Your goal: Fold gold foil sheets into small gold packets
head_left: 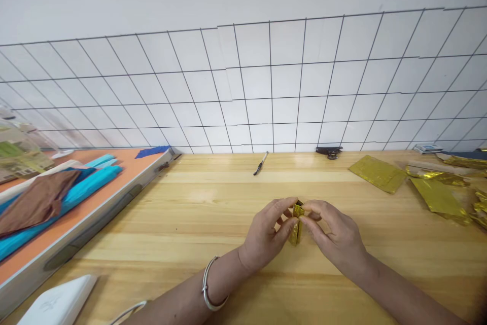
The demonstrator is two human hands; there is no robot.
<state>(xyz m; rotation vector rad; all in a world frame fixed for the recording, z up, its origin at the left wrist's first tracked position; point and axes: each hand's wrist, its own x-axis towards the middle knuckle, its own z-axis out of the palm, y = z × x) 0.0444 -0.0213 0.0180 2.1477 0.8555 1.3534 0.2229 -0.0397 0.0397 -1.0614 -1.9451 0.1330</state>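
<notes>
A small folded strip of gold foil paper [295,233] is held upright over the wooden table, between both hands. My left hand [266,233] pinches its left side between thumb and fingers, with a silver bangle on the wrist. On the other side, my right hand [335,233] pinches the upper right edge of the same piece. The fingertips of both hands nearly meet at its top, where a dark fold shows. Part of the foil is hidden behind the fingers.
Gold sheets [378,174] and crumpled foil lie at the right. A pen [261,164] and a black clip [329,151] sit near the tiled wall. At left are an orange-topped surface [135,168] with blue and brown paper [41,201], and a white device [61,302] with a cable.
</notes>
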